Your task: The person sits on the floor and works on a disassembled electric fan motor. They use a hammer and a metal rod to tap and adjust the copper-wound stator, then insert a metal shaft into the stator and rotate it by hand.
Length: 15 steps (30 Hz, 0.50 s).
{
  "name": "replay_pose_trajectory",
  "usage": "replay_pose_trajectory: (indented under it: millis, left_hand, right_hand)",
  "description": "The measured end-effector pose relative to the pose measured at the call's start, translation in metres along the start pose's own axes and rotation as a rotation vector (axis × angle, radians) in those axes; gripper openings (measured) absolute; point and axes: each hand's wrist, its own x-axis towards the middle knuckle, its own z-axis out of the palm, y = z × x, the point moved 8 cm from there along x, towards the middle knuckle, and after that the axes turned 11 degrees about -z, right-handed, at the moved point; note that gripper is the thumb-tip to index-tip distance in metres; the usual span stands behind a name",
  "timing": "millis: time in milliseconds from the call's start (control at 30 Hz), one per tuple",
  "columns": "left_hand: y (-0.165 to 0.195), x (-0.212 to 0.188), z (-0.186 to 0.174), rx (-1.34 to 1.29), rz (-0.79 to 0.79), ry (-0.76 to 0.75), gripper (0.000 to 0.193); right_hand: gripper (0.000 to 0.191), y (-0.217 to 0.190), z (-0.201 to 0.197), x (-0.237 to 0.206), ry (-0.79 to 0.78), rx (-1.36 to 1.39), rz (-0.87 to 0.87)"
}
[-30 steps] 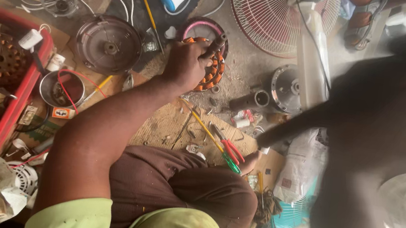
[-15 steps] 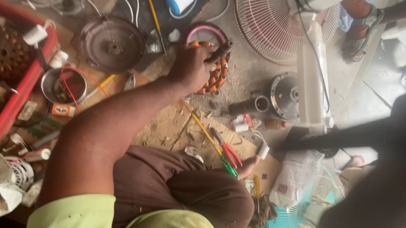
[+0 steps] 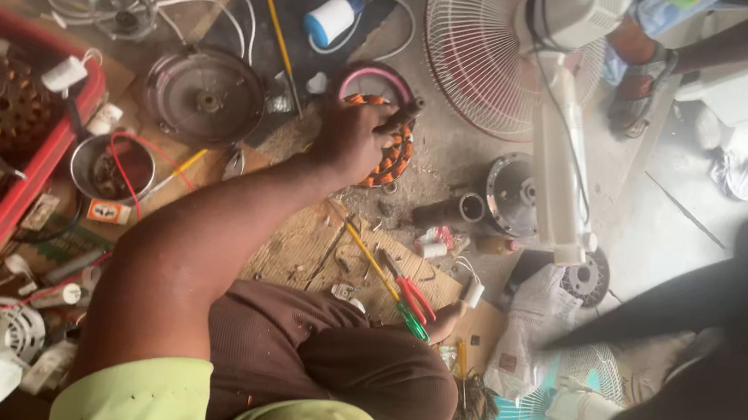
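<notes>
left hand [image 3: 354, 138] rests on the copper-wound stator [image 3: 392, 147] on the floor [image 3: 452, 167] — fingers closed on its rim; right hand out of view.

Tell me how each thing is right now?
Left hand: resting on the coil.
Coil: flat on the floor, partly covered.
Fan guard: off its fan, lying flat.
Pliers: lying on the board, untouched.
Bowl: upright, bits inside.
Right hand: blurred, cannot tell.

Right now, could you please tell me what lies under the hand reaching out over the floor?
Under the left hand lies a round orange copper-wound coil ring with a pink wire loop behind. The palm covers the ring's left half.
</notes>
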Motion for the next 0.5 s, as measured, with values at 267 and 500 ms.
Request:
replay_pose_trajectory:
  millis: [267, 500]
  left_hand:
    - [0.024, -0.013, -0.021, 0.225, 0.430, 0.485, 0.026]
    - [0.002, 0.008, 0.003, -0.028, 0.096, 0.029, 0.027]
  right_hand:
    - [0.027, 0.007, 0.160, -0.012, -0.523, -0.249, 0.435]
    - [0.022, 0.030, 0.001, -0.024, -0.241, -0.174, 0.068]
